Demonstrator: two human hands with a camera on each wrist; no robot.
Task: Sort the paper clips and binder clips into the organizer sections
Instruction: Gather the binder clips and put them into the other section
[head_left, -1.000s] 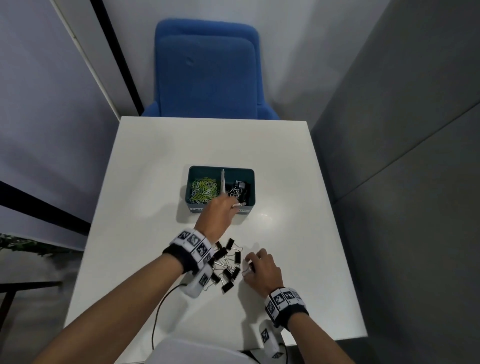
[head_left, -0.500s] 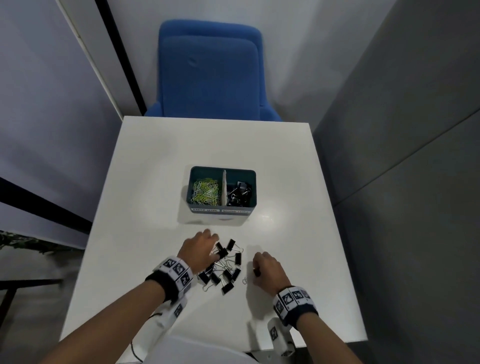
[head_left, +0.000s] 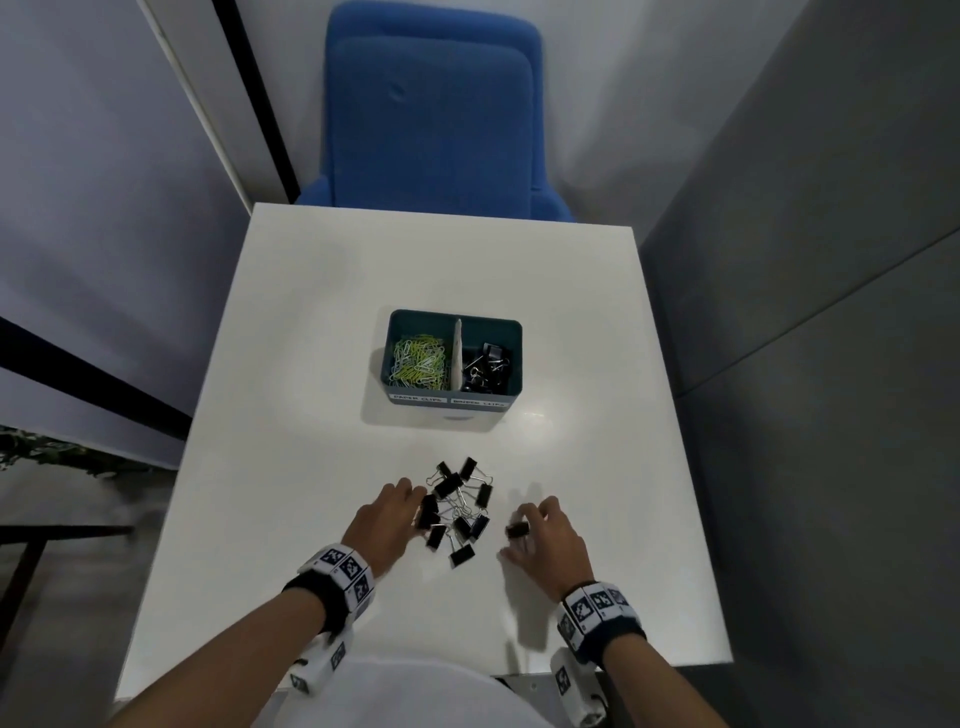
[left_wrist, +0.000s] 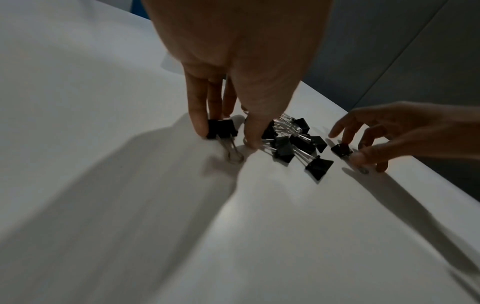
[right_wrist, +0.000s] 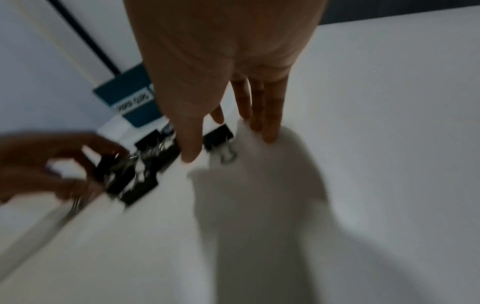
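Note:
A teal organizer (head_left: 511, 358) stands mid-table, with yellow-green paper clips (head_left: 420, 361) in its left section and black binder clips (head_left: 485, 364) in its right one. Several loose binder clips (head_left: 460, 506) lie in a pile near the front edge. My left hand (head_left: 410, 512) is at the pile's left side, and its fingers and thumb pinch one binder clip (left_wrist: 222, 128) that still rests on the table. My right hand (head_left: 524, 525) is right of the pile, thumb and fingers curled round a separate binder clip (head_left: 518, 530) that also shows in the right wrist view (right_wrist: 218, 136).
The white table (head_left: 311, 364) is bare around the organizer. A blue chair (head_left: 431, 114) stands behind its far edge. Grey walls close in on both sides, and the table's right edge is near my right hand.
My left hand drew back from the organizer's right section to the pile and closed on a clip. My right hand stayed by its clip.

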